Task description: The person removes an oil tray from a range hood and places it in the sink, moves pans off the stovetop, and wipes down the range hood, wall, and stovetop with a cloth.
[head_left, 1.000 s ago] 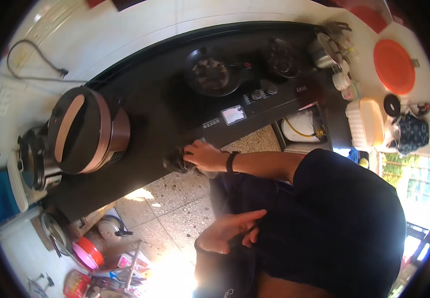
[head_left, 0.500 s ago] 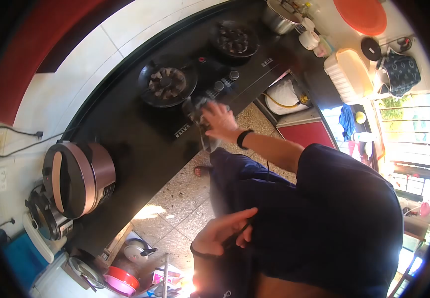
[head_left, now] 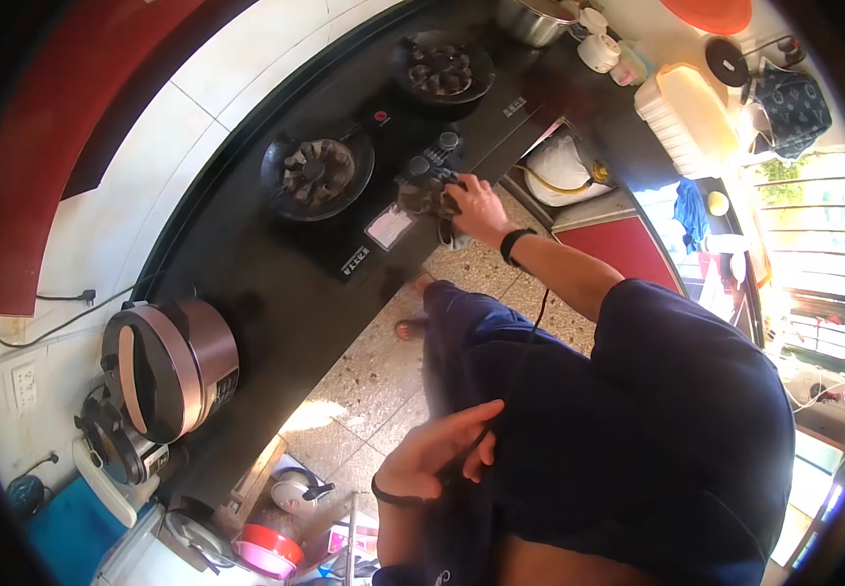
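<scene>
My right hand, with a black band on its wrist, is closed around a crumpled greyish cloth at the front edge of the black gas stove. The cloth lies against the stove's control knobs, and part of it hangs over the edge. Close to my body, my left hand is bent inward with a thin black cord running into its fingers. Its grip is partly hidden by shadow and the dark shirt. A pale label shows on the stove beside the cloth.
Two burners, a near one and a far one, sit on the stove. A rice cooker stands on the counter at left. A steel pot and a cream dish rack are at the far end. Below is an open cabinet.
My right hand has drawn the cloth rightward across the stove toward the front edge, uncovering the pale label. Its spread fingers have closed. My left hand stays by my body.
</scene>
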Tool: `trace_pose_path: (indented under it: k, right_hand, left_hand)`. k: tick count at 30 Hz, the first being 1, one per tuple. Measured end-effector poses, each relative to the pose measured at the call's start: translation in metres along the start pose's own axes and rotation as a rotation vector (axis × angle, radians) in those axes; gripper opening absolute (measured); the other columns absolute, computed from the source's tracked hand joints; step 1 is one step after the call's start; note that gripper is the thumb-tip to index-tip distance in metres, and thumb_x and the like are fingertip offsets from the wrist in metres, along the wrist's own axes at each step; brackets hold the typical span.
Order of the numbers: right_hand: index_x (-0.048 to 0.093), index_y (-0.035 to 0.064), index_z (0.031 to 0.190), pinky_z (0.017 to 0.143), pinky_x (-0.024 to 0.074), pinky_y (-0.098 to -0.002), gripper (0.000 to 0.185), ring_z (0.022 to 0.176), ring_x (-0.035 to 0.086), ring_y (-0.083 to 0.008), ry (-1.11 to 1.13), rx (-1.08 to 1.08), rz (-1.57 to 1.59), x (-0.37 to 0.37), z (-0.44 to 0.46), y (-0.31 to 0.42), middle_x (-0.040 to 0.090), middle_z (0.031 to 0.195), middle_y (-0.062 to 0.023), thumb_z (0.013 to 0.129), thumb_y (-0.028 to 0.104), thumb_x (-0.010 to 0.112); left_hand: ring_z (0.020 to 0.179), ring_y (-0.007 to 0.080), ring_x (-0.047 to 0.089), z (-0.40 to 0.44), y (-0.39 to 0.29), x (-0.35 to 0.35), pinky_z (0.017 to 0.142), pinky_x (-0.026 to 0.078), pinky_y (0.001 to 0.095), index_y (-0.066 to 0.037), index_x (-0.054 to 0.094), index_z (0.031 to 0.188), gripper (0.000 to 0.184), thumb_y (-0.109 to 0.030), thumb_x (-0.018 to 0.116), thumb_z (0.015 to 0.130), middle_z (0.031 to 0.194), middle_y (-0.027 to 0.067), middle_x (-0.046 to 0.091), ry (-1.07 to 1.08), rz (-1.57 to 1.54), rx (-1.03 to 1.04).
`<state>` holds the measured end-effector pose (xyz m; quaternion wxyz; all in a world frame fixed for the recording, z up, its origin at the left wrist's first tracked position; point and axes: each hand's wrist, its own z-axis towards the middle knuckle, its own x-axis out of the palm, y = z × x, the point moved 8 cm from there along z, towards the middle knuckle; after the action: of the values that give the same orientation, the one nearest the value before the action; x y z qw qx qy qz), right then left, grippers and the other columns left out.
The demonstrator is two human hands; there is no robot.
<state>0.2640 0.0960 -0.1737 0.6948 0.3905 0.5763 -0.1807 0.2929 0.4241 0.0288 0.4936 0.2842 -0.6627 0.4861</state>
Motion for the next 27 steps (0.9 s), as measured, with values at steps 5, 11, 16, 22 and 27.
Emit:
trace_pose_path:
  k: [5, 11, 16, 22, 27]
  right_hand:
    - [0.062, 0.0132, 0.117, 0.083, 0.0535, -0.0444, 0.043, 0.110, 0.053, -0.0344, 0.109, -0.187, 0.005, 0.049, -0.029, 0.118, 0.048, 0.121, -0.0141, 0.074, 0.017, 0.071]
    - [0.069, 0.0100, 0.105, 0.084, 0.0555, -0.0445, 0.032, 0.105, 0.062, -0.0375, 0.392, -0.387, 0.251, 0.084, -0.025, 0.211, 0.057, 0.113, -0.0173, 0.076, 0.025, 0.068]
    - [0.071, -0.0031, 0.095, 0.083, 0.0572, -0.0449, 0.043, 0.092, 0.070, -0.0406, 0.433, 0.157, 0.370, 0.073, 0.036, 0.115, 0.071, 0.093, -0.0260, 0.074, 0.033, 0.061]
    - [0.070, -0.0006, 0.104, 0.089, 0.0544, -0.0450, 0.048, 0.097, 0.068, -0.0414, 0.073, 0.368, 0.481, -0.008, 0.097, 0.010, 0.070, 0.099, -0.0264, 0.076, 0.038, 0.063]
    - [0.069, 0.0011, 0.110, 0.092, 0.0530, -0.0458, 0.048, 0.103, 0.067, -0.0407, 0.169, 0.372, 0.501, 0.014, 0.164, -0.011, 0.070, 0.107, -0.0255, 0.078, 0.035, 0.063]
  left_hand:
    - [0.081, 0.0172, 0.056, 0.001, 0.000, -0.004, 0.074, 0.046, 0.0287, 0.012, 0.025, 0.151, 0.122, -0.054, 0.085, 0.069, 0.104, 0.0151, 0.062, 0.024, -0.041, 0.031]
    - [0.079, 0.0186, 0.059, 0.009, 0.003, -0.006, 0.074, 0.049, 0.0302, 0.010, 0.034, 0.149, 0.109, -0.044, 0.087, 0.069, 0.099, 0.0177, 0.065, -0.077, -0.099, -0.013]
    - [0.078, 0.0205, 0.060, 0.018, -0.004, 0.006, 0.074, 0.050, 0.0302, 0.010, 0.040, 0.145, 0.099, -0.049, 0.080, 0.077, 0.094, 0.0191, 0.065, 0.019, -0.011, 0.112]
    - [0.078, 0.0209, 0.060, 0.020, -0.006, -0.003, 0.073, 0.051, 0.0314, 0.011, 0.037, 0.146, 0.111, -0.059, 0.081, 0.072, 0.096, 0.0192, 0.065, -0.065, 0.032, 0.102]
    - [0.077, 0.0197, 0.059, 0.053, -0.019, -0.012, 0.072, 0.052, 0.0315, 0.012, 0.034, 0.147, 0.116, -0.060, 0.082, 0.069, 0.097, 0.0194, 0.064, -0.146, 0.016, 0.047]
